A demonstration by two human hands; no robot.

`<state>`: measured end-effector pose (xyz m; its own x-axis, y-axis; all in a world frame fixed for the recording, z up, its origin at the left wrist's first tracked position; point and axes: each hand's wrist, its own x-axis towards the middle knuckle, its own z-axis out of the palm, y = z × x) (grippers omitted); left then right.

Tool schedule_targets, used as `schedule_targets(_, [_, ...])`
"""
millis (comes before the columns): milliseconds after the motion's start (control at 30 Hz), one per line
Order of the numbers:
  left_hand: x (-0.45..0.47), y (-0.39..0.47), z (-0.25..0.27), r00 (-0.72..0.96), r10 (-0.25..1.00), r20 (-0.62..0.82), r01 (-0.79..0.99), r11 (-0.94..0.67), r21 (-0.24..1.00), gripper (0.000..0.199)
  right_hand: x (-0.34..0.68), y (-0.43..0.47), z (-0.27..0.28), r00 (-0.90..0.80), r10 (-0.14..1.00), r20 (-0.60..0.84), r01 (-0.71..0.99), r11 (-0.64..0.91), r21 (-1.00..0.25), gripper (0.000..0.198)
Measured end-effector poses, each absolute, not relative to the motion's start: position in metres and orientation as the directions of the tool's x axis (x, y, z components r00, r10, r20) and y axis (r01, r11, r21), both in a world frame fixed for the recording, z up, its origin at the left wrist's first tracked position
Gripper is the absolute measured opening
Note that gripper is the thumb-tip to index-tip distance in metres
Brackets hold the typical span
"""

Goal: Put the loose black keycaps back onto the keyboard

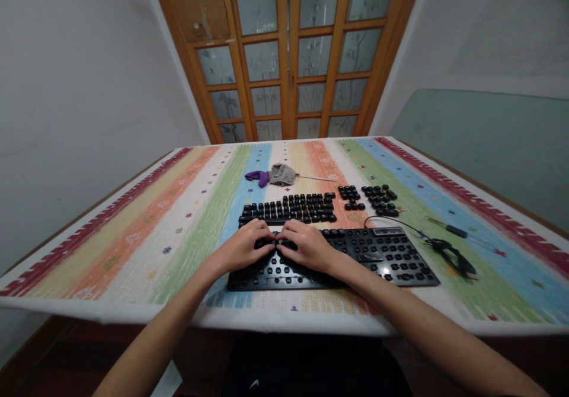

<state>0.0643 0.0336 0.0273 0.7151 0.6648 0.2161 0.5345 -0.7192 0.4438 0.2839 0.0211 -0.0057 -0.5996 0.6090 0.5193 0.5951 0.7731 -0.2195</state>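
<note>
Through the head view I see the keyboard (pixel 368 256), a long black plastic slab with a glossy face and rows of small square studs. Blocky keycaps (pixel 306 207) sit in rows beyond it on the striped, cloth-covered worktop (pixel 120 266); their lettering is too small for me to read. A white swoosh (pixel 253 384) marks the dark clothing (pixel 306 361). The keyboard lies beneath my left hand (pixel 246 246) and right hand (pixel 306 246), thumbs and fingers narrowly parted; I cannot tell whether either grips anything.
</note>
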Motion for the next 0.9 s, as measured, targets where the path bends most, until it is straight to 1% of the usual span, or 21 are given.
schedule_targets(200, [0.0666,0.0341,0.0263,0.715,0.665,0.216,0.552,-0.726,0.409,0.015,0.2834,0.0207,-0.0064,-0.588,0.621,0.519,0.616,0.759,-0.211,0.007])
schedule_targets(300, [0.0669,0.0335,0.0258,0.716,0.662,0.22,0.551,-0.73,0.404,0.017,0.2829,0.0202,-0.0058,-0.583,0.635,0.507,0.62,0.751,-0.228,0.006])
schedule_targets(433, [0.0665,0.0323,0.025,0.703,0.667,0.245,0.551,-0.73,0.405,0.014,0.2825,0.0194,-0.0052,-0.582,0.649,0.491,0.624,0.743,-0.242,0.005])
schedule_targets(533, [0.0659,0.0314,0.0247,0.697,0.673,0.248,0.561,-0.727,0.396,0.012,0.2821,0.0188,-0.0047,-0.583,0.649,0.489,0.627,0.742,-0.237,0.005])
schedule_targets(767, [0.0651,0.0318,0.0223,0.709,0.654,0.263,0.553,-0.748,0.367,0.016,0.2811,0.0192,-0.0044,-0.587,0.651,0.483,0.636,0.739,-0.222,0.006])
schedule_targets(900, [0.0657,0.0331,0.0204,0.715,0.645,0.268,0.555,-0.758,0.344,0.016,0.2812,0.0205,-0.0057,-0.584,0.648,0.488,0.617,0.746,-0.253,0.007])
